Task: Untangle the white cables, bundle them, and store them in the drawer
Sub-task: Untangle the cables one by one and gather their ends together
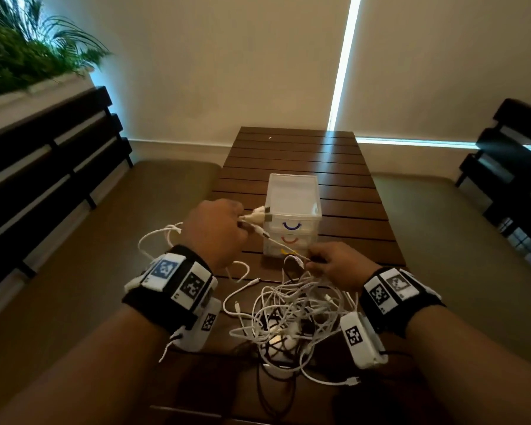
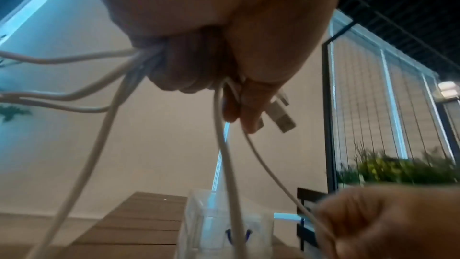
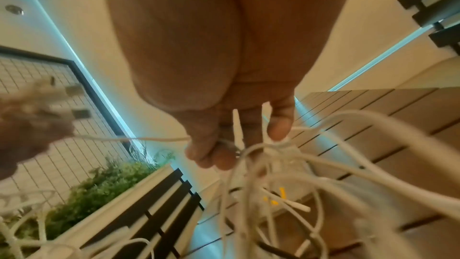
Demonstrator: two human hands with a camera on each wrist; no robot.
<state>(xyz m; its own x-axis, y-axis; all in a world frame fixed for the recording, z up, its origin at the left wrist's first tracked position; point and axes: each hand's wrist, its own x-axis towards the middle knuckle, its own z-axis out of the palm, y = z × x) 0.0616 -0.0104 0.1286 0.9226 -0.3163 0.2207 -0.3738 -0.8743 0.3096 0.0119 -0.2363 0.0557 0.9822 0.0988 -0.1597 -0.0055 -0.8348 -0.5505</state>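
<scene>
Left hand: the left hand (image 1: 215, 231) is raised above the slatted wooden table (image 1: 344, 167), fingers curled round several white cable ends, with USB plugs (image 1: 262, 214) sticking out past the fingertips toward the drawer unit. In the left wrist view the same plugs (image 2: 281, 115) poke out beside the thumb and cords trail down from the fist.

Right hand: the right hand (image 1: 334, 265) sits lower and nearer the table, pinching one thin white cord (image 1: 284, 246) that runs taut up to the left hand. In the right wrist view its fingers (image 3: 211, 153) close on that strand right above the heap.

White cables: the tangled white cables (image 1: 292, 314) lie in a loose pile on the near end of the table, between the two forearms, with a few black cords (image 1: 267, 391) mixed in beneath. One loop (image 1: 157, 237) hangs off to the left of the left hand.

Drawer unit: a clear plastic drawer unit (image 1: 293, 210) stands upright mid-table, just beyond the hands; its stacked drawers have blue, orange and yellow curved handles, and its drawers look closed.

Surroundings: a planter with green foliage (image 1: 22, 47) sits at the far left, above a dark slatted bench (image 1: 43, 167).
</scene>
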